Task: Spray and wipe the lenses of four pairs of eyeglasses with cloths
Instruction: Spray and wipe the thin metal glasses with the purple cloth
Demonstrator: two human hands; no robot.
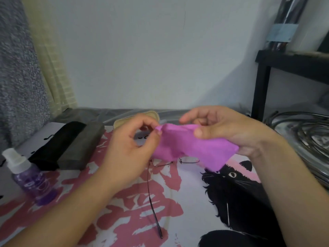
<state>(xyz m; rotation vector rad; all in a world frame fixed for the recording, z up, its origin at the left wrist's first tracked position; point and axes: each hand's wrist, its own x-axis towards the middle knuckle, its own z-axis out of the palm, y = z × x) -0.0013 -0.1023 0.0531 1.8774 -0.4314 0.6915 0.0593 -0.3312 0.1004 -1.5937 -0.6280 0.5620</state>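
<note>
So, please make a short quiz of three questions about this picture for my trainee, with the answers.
1. True or false: the spray bottle is held in a hand.
2. What colour is the cloth that both hands hold?
3. Which hand pinches the cloth's corner: A left hand, B right hand?

Key: 1 false, it stands on the printed sheet. 2 pink-purple. 3 A; the right hand grips the other end, over thin-framed eyeglasses.
</note>
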